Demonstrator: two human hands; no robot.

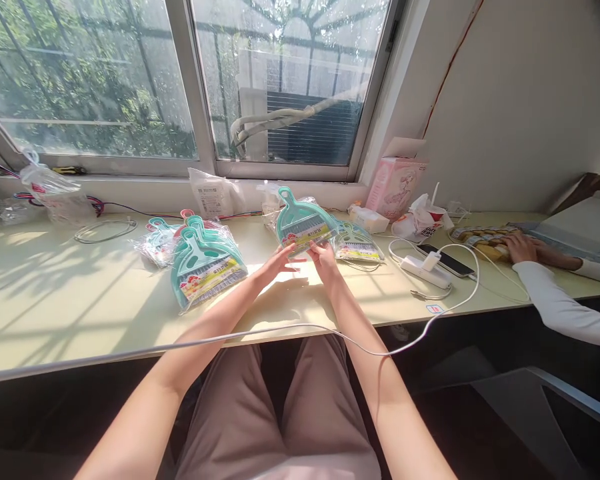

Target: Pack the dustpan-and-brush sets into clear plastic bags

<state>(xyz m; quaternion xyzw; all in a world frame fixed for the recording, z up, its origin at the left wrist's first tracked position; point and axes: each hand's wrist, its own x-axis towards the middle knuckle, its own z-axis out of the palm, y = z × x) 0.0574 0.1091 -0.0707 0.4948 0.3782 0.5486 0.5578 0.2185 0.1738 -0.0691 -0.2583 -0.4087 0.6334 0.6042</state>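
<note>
A mint-green mini dustpan and brush set in clear wrapping is held up over the table, handle pointing away from me. My right hand pinches its lower edge, thumb on the front. At the lower left corner of the package, my left hand has its fingers spread and stretched out, the fingertips at the edge. On the left lies a pile of similar wrapped dustpan sets, mostly mint with some pink handles. More wrapped sets lie just right of my right hand.
A white cable crosses above my forearms. To the right are a power strip, a phone and a pink box. Another person's hands rest at the far right. Plastic bags stand by the window.
</note>
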